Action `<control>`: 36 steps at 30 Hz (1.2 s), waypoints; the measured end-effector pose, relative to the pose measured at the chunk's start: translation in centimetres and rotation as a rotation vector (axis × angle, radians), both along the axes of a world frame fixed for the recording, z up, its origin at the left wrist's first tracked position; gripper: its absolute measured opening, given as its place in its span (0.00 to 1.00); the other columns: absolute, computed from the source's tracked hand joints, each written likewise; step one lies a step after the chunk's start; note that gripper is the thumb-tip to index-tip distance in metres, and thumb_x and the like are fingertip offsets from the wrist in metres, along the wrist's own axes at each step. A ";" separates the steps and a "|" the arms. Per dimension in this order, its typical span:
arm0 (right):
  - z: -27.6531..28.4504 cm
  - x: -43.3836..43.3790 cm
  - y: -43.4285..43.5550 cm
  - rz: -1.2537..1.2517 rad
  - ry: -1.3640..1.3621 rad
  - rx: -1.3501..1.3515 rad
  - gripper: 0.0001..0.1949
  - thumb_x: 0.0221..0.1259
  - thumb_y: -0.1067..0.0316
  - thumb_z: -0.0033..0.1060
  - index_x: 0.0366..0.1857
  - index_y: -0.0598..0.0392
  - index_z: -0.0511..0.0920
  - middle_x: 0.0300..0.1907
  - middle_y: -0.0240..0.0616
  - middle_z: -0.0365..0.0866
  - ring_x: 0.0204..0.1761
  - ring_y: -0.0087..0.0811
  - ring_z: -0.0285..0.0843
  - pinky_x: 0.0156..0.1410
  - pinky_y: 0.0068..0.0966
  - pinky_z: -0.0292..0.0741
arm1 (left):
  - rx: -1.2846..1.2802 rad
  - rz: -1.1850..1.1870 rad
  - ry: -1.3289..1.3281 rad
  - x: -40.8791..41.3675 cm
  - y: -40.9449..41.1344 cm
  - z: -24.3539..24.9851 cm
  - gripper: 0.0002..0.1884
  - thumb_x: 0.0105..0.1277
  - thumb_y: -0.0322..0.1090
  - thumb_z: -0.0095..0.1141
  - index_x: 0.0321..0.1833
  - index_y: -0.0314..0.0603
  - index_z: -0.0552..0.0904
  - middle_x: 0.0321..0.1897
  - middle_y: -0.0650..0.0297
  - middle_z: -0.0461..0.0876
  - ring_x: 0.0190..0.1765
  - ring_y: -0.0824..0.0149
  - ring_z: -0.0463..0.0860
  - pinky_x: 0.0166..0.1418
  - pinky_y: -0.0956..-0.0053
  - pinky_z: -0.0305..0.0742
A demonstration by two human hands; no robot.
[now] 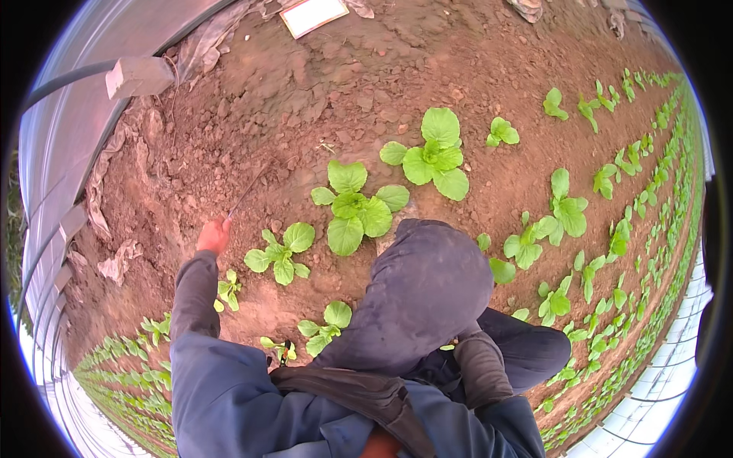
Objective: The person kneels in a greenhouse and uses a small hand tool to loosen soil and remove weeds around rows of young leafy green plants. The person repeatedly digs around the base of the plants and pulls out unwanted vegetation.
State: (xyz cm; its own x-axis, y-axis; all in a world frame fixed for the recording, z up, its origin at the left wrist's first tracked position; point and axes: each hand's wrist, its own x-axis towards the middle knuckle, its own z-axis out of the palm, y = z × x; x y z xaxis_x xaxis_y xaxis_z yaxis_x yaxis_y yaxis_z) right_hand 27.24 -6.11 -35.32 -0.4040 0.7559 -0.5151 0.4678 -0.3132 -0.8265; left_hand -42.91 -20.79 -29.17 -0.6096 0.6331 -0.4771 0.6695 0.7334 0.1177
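My left hand [213, 236] is stretched out over the bare reddish soil [189, 177], closed around the near end of a thin rod-like tool [247, 190]. The far end of this tool lies low against the soil, too blurred to tell its shape. Just right of the hand grow leafy green seedlings: a small plant [280, 253], a larger one [356, 212] and another large one [433, 156]. Of my right arm only the sleeve [487, 366] shows beside my bent knee [432, 275]; the hand itself is out of view behind the leg.
Rows of seedlings [621, 237] run along the right, with more rows [123, 366] at lower left. Concrete blocks [137, 77] and dark hoops [71, 77] line the plastic-film wall [103, 34]. A white rectangular board [314, 16] lies at the top; crumpled film [119, 261] lies left.
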 end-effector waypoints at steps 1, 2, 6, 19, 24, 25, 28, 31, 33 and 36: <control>-0.1 0.0 0.0 -0.016 0.009 -0.028 0.19 0.77 0.59 0.57 0.63 0.56 0.82 0.56 0.40 0.90 0.55 0.31 0.86 0.60 0.34 0.82 | 0.030 0.006 0.013 0.2 -0.4 0.4 0.26 0.80 0.58 0.48 0.50 0.39 0.85 0.41 0.36 0.87 0.49 0.32 0.85 0.54 0.41 0.79; -0.1 0.2 0.0 -0.034 0.020 -0.053 0.19 0.77 0.58 0.56 0.63 0.56 0.81 0.56 0.40 0.90 0.55 0.31 0.85 0.60 0.34 0.82 | 0.066 0.010 0.056 0.5 -0.6 -0.3 0.25 0.79 0.57 0.50 0.48 0.40 0.85 0.40 0.37 0.87 0.49 0.32 0.86 0.53 0.42 0.79; -0.2 0.1 -0.3 -0.127 0.090 -0.176 0.20 0.79 0.56 0.54 0.64 0.55 0.81 0.57 0.39 0.89 0.56 0.32 0.85 0.61 0.35 0.82 | 0.230 -0.024 -0.088 5.2 5.1 -2.1 0.23 0.79 0.55 0.52 0.45 0.38 0.85 0.37 0.37 0.87 0.46 0.32 0.86 0.51 0.41 0.80; 1.1 1.0 -1.3 -0.410 0.296 -0.492 0.20 0.80 0.55 0.51 0.64 0.55 0.80 0.56 0.38 0.88 0.55 0.31 0.84 0.61 0.34 0.82 | 0.355 -0.434 -0.356 23.2 41.7 -3.5 0.25 0.81 0.56 0.44 0.51 0.40 0.85 0.45 0.42 0.88 0.51 0.38 0.87 0.55 0.43 0.80; 0.9 1.6 -1.3 -0.342 0.228 -0.377 0.17 0.78 0.60 0.53 0.60 0.56 0.81 0.52 0.36 0.88 0.51 0.29 0.83 0.57 0.32 0.82 | 0.237 -0.441 -0.391 26.4 45.0 -4.9 0.26 0.81 0.54 0.44 0.53 0.36 0.86 0.51 0.43 0.88 0.56 0.40 0.86 0.61 0.45 0.80; 0.9 1.7 -1.3 -0.340 0.223 -0.367 0.16 0.78 0.60 0.53 0.60 0.56 0.81 0.51 0.35 0.88 0.50 0.28 0.83 0.56 0.31 0.82 | 0.246 -0.439 -0.399 26.5 44.6 -5.2 0.26 0.81 0.54 0.44 0.53 0.36 0.86 0.50 0.43 0.88 0.56 0.39 0.86 0.61 0.45 0.80; 0.9 2.1 -1.2 -0.329 0.209 -0.332 0.14 0.77 0.63 0.55 0.58 0.57 0.82 0.49 0.34 0.88 0.47 0.26 0.83 0.54 0.30 0.82 | 0.231 -0.442 -0.395 25.1 41.9 -5.6 0.26 0.81 0.55 0.45 0.52 0.36 0.86 0.49 0.42 0.88 0.54 0.38 0.87 0.61 0.45 0.80; 0.8 2.0 -1.1 -0.313 0.215 -0.301 0.12 0.76 0.66 0.56 0.55 0.58 0.82 0.47 0.33 0.88 0.45 0.25 0.82 0.51 0.28 0.82 | 0.170 -0.441 -0.340 22.4 39.8 -5.6 0.26 0.81 0.55 0.46 0.52 0.36 0.86 0.47 0.41 0.89 0.53 0.38 0.87 0.60 0.44 0.80; 0.7 1.9 -1.2 -0.301 0.230 -0.278 0.11 0.76 0.68 0.56 0.54 0.58 0.83 0.45 0.33 0.88 0.43 0.24 0.82 0.50 0.28 0.82 | 0.175 -0.419 -0.320 21.6 38.7 -5.8 0.26 0.81 0.55 0.46 0.51 0.36 0.86 0.46 0.40 0.89 0.52 0.37 0.87 0.59 0.44 0.80; 0.4 2.2 -1.2 -0.293 0.246 -0.253 0.09 0.75 0.71 0.58 0.52 0.59 0.83 0.43 0.32 0.88 0.40 0.22 0.81 0.48 0.26 0.82 | 0.196 -0.418 -0.323 21.7 38.9 -5.4 0.26 0.81 0.54 0.46 0.51 0.36 0.86 0.46 0.39 0.88 0.52 0.36 0.86 0.58 0.43 0.80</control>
State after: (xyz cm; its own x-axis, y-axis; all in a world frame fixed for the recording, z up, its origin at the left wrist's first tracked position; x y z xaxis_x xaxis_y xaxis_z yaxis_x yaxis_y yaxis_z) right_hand 29.47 -7.30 -34.97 -0.3254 0.7193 -0.6138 0.1287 -0.6094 -0.7823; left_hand -21.24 18.11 -34.57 -0.1305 0.8850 -0.4468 0.8055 0.3574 0.4726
